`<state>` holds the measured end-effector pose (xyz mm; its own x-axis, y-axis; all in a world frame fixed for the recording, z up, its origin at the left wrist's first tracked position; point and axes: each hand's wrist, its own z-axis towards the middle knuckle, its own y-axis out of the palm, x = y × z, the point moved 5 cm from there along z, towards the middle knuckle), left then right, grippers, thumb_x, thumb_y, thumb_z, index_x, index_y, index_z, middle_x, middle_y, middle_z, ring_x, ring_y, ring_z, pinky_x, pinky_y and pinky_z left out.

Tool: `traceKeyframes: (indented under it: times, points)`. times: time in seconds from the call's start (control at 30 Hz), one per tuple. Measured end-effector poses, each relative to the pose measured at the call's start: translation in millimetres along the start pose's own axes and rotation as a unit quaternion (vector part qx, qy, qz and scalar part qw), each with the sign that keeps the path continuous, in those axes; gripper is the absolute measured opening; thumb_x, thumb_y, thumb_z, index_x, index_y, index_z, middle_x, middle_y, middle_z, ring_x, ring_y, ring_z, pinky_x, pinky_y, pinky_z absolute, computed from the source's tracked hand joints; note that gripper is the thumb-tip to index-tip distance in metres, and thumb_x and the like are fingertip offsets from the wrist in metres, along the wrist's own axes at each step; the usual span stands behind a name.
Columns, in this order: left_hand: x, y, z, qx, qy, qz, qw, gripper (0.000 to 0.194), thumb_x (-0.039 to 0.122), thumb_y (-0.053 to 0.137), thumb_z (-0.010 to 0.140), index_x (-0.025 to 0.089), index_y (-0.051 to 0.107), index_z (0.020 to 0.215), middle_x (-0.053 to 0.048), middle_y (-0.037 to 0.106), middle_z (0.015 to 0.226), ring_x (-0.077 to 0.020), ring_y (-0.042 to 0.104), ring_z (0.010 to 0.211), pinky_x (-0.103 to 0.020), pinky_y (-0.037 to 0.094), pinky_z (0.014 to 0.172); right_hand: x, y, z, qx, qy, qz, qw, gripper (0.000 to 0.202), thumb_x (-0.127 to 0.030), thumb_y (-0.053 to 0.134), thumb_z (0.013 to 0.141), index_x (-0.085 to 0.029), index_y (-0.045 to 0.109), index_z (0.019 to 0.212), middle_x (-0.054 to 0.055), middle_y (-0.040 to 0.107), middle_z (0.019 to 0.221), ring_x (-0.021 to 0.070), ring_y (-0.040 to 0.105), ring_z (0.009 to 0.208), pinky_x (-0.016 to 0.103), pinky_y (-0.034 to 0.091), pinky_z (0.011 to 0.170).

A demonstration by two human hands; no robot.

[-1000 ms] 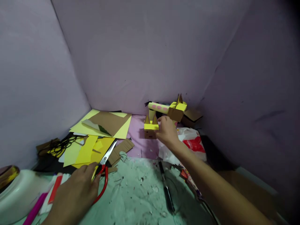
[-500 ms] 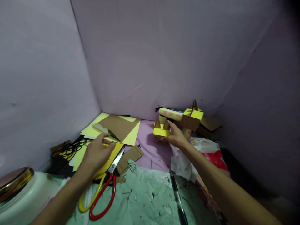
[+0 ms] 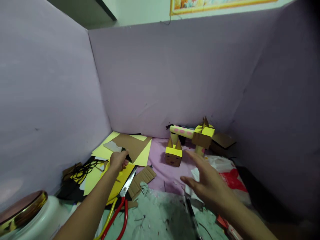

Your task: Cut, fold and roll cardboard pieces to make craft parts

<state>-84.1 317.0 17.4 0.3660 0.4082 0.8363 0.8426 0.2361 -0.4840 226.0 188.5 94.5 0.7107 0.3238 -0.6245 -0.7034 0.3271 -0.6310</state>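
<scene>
My left hand [image 3: 120, 160] is closed over the dark end of a flat, pale grey piece [image 3: 112, 146] lying over brown and yellow sheets; its exact kind is unclear. My right hand [image 3: 206, 180] is open, thumb and fingers apart, just right of a small cardboard box [image 3: 173, 160]. That box has a yellow top, two pointed ears and a drawn face, and it stands on pink cloth. Behind it, a pale paper tube with pink spots [image 3: 182, 131] joins a second yellow-topped cardboard box [image 3: 203, 136] with ears, held up on a spotted tube.
Red-and-yellow-handled scissors [image 3: 128, 183] lie beside corrugated cardboard [image 3: 142, 180]. Black cord [image 3: 85, 170] is heaped at left, behind a white jar [image 3: 47, 216]. A dark pen-like tool [image 3: 192, 213] and a red-white plastic bag [image 3: 231, 176] lie at right. Purple panels [image 3: 162, 76] enclose three sides.
My right hand has let go of the eared box and drawn back to the right. My left hand has reached forward and closed on the pale piece's dark end. The view has tilted up.
</scene>
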Motion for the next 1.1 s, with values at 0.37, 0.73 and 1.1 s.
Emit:
traceKeyframes:
  times: [0.37,0.73,1.1]
  points:
    - [2,-40.8,-37,0.069,0.020,-0.109,0.991,0.031,0.032,0.055,0.089,0.016,0.053,0.115,-0.008,0.059,0.112,-0.0192,0.061,0.091,-0.039,0.053,0.076,10,-12,-89,-0.045,0.086,0.120,0.988,0.044,-0.039,0.066,0.074,-0.029,0.061,0.117,0.007,0.059,0.128,0.0299,0.055,0.117,0.044,0.043,0.100]
    - [-57,-55.9,-203,-0.121,0.111,-0.124,0.979,0.030,0.047,0.061,0.060,0.021,0.051,0.071,0.001,0.059,0.041,-0.0173,0.054,0.036,-0.025,0.042,0.036,13,17,-161,-0.017,0.403,0.542,0.737,0.066,-0.061,0.074,0.058,-0.020,0.061,0.108,0.013,0.067,0.106,0.0326,0.064,0.095,0.039,0.054,0.062]
    - [-136,-29.4,-258,-0.224,0.026,-0.015,0.974,0.034,0.052,0.058,0.063,0.022,0.045,0.054,-0.001,0.060,0.041,-0.0138,0.052,0.034,-0.023,0.041,0.039,7,-1,-258,-0.018,0.468,0.496,0.731,0.044,-0.041,0.078,0.063,-0.017,0.067,0.098,0.005,0.066,0.083,0.0184,0.062,0.070,0.026,0.054,0.048]
